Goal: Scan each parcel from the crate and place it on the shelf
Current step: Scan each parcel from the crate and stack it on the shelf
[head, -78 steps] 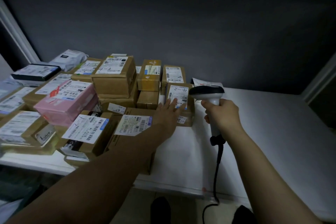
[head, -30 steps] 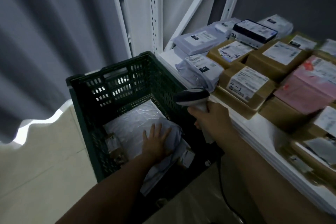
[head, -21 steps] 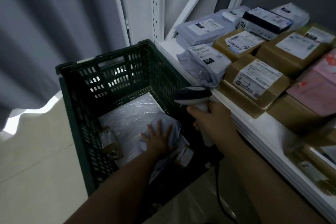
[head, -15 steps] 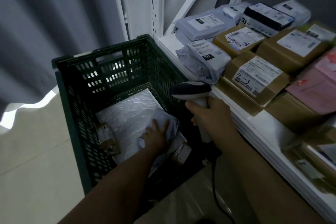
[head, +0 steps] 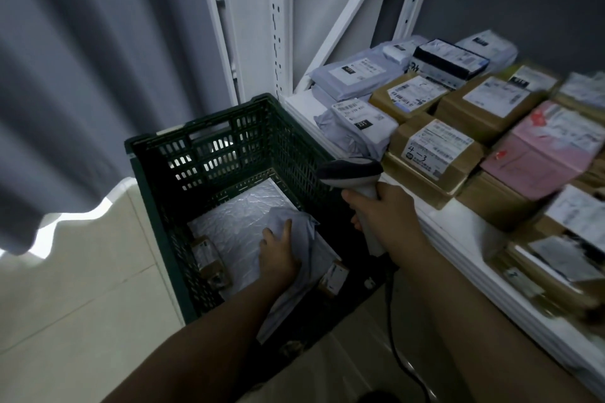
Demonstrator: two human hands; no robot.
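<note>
A dark green plastic crate (head: 157,180) stands on the floor left of the shelf. Inside it lie a silver bubble mailer (head: 235,222), a grey poly-bag parcel (head: 304,245) on top of it, and small brown boxes (head: 209,258) at the edges. My left hand (head: 278,255) is down in the crate and grips the grey poly-bag parcel, bunching its near corner. My right hand (head: 383,209) holds a corded barcode scanner (head: 350,173) by its handle above the crate's right wall. The white shelf (head: 458,226) on the right carries several labelled parcels.
Grey poly bags (head: 357,72), brown cartons (head: 432,154) and a pink parcel (head: 543,150) crowd the shelf. White slotted uprights (head: 281,20) rise behind the crate. A grey curtain (head: 82,75) hangs at left over a pale tiled floor (head: 82,298). The scanner cable (head: 396,337) trails down.
I turned from the shelf to the crate. My left hand went from lying flat on the grey bag to gripping and lifting its corner. The scanner stayed in my right hand.
</note>
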